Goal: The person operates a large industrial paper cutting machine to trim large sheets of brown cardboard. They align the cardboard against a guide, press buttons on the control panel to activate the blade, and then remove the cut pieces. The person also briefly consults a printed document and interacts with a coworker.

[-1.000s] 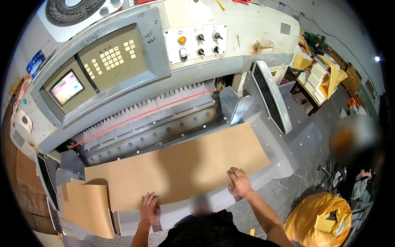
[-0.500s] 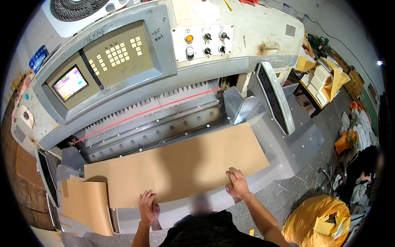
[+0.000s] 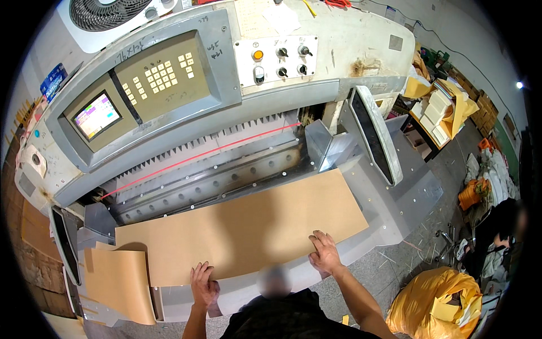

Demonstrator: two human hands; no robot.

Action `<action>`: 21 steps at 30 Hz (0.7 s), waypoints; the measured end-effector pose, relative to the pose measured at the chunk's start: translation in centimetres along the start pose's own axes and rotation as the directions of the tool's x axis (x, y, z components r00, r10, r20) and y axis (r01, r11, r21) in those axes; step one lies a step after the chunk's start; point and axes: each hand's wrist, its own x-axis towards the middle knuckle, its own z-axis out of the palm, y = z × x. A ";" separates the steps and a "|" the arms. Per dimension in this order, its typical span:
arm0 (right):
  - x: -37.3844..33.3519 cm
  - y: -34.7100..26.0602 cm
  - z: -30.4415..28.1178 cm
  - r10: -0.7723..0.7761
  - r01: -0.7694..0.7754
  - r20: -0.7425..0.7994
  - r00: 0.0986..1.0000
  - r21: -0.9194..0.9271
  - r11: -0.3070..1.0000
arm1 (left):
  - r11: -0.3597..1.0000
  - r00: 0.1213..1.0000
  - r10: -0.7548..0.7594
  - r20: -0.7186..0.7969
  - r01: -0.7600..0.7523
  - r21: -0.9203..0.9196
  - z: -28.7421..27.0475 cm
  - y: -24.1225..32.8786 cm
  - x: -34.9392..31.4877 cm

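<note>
Barely anything has shifted since a second ago: both hands sit on the near edge of the brown sheet where they were, and the stack has only crept a touch along the cutter bed.

Biggest first: the guillotine paper cutter (image 3: 226, 101) fills the view, grey housing across the top, a keypad panel (image 3: 164, 73) and a small lit screen (image 3: 97, 116) on its left face, a cluster of knobs and an orange button (image 3: 257, 55) further right. A thin red line (image 3: 197, 159) runs under the housing, marking the cut across the bed.

On the cutter bed (image 3: 395, 209) lies the brown paperboard stack (image 3: 243, 226), long axis running left to right, roughly parallel to that red line, its far long edge just short of the clamp. A second, smaller brown pile (image 3: 118, 282) rests at the bed's near-left corner, touching the big stack's left end.

Now the hands. The left hand (image 3: 204, 285) lies flat on the near long edge, left of middle, fingers spread and relaxed, gripping nothing. The right hand (image 3: 324, 254) presses flat nearer the right end, fingers open too. So the stack lies straight ahead of both sets of fingertips, away from the person, and the right hand reaches further in.

Off right, a yellow bag (image 3: 435, 305) sits on the floor.
</note>
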 end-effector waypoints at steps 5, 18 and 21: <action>0.0 0.0 0.0 0.007 -0.007 0.008 1.000 -0.001 1.000 | 1.000 1.000 -0.009 0.002 0.009 0.005 0.1 0.0 0.0; 0.0 0.0 0.0 0.022 -0.023 0.022 1.000 0.012 1.000 | 1.000 1.000 -0.017 -0.006 0.017 -0.002 -0.1 0.3 0.0; 0.0 -0.1 -0.1 0.016 -0.016 0.019 1.000 0.013 1.000 | 1.000 1.000 -0.017 -0.010 0.017 -0.003 0.0 0.3 0.0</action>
